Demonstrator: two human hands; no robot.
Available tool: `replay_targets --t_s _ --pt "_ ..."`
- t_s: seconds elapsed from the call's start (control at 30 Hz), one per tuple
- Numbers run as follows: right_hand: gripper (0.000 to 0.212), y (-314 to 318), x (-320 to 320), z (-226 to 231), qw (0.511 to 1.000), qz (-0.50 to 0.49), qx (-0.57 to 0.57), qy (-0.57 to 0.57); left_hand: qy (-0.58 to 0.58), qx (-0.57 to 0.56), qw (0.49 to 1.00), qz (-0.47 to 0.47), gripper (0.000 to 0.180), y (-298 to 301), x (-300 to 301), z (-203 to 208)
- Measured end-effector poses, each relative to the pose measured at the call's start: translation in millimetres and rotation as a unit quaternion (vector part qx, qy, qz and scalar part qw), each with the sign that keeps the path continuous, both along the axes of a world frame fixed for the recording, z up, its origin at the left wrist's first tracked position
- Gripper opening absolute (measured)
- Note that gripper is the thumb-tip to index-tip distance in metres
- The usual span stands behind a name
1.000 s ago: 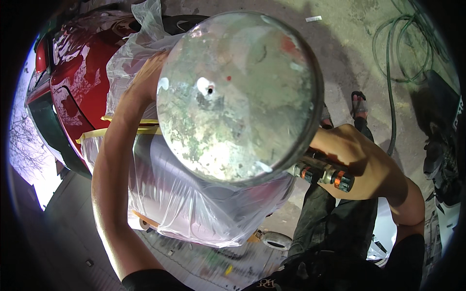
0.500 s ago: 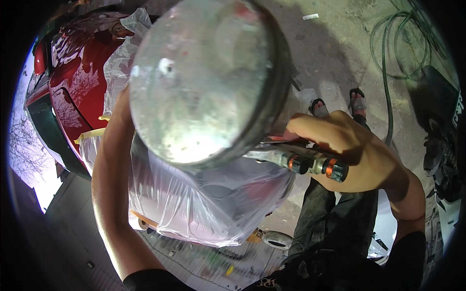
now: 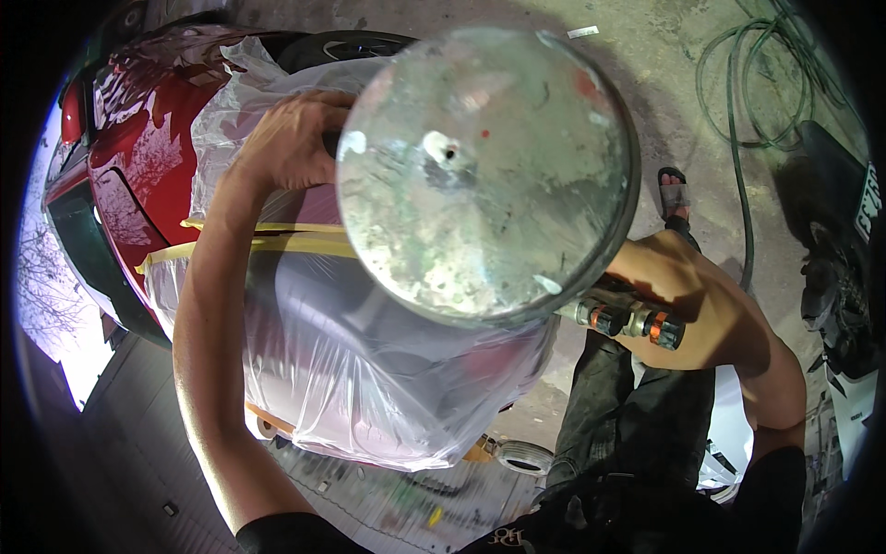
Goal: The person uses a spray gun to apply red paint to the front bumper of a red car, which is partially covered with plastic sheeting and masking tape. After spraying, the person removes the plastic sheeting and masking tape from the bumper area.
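A spray gun with a round, paint-smeared metal cup (image 3: 489, 185) fills the middle of the view, its lid with a small vent hole facing up. My right hand (image 3: 683, 295) is wrapped around the gun's handle, below and right of the cup. Two black-and-orange adjusting knobs (image 3: 637, 323) stick out beside it. Left of the cup, my left hand (image 3: 295, 143) has its fingers curled toward the cup's side; a dark bit shows by the thumb, and the cup hides the fingertips. Beneath lies a car panel under clear plastic sheeting (image 3: 351, 369), edged with yellow masking tape (image 3: 295, 243).
A glossy red car body (image 3: 148, 148) extends on the left, with a wheel (image 3: 341, 46) at the far side. A green hose (image 3: 738, 185) lies coiled on the concrete floor at right. Dark car parts (image 3: 831, 277) stand at the right edge. A loose tyre (image 3: 524, 456) rests near the bottom.
The spray gun's cup has moved right and away from the camera, looking smaller. My left hand, hidden behind the cup before, now shows. My right hand keeps its hold, shifted slightly.
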State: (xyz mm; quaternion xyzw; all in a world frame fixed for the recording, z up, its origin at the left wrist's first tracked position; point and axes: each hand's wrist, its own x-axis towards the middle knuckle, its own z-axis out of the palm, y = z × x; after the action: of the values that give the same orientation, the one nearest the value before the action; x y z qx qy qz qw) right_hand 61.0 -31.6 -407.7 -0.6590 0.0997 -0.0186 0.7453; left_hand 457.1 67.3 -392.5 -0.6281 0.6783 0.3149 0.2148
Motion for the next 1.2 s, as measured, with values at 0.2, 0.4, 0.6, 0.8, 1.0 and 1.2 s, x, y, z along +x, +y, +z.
replay_targets --t_s 0.2,0.4,0.6,0.8,1.0,1.2 --pt "0.028 10 19 -8 0.999 -0.004 -0.004 -0.036 -0.019 0.016 0.999 0.021 0.071 9 -6 13" --pt "0.031 7 12 -8 0.999 0.029 -0.04 0.008 -0.008 0.016 1.0 0.018 0.073 1 -4 4" --pt "0.039 13 -16 -10 0.997 -0.02 -0.077 -0.024 -0.019 0.033 0.998 0.051 0.075 3 -8 11" --pt "0.033 9 -28 -17 0.998 0.062 0.004 0.026 -0.019 0.017 0.999 0.02 0.078 3 -9 8" --pt "0.043 10 -33 -19 0.996 0.056 -0.06 0.025 0.007 0.026 0.999 0.031 0.076 4 -4 7" --pt "0.064 28 -42 -13 0.988 -0.034 -0.148 0.003 -0.005 0.018 0.999 0.037 0.076 -1 -12 11"
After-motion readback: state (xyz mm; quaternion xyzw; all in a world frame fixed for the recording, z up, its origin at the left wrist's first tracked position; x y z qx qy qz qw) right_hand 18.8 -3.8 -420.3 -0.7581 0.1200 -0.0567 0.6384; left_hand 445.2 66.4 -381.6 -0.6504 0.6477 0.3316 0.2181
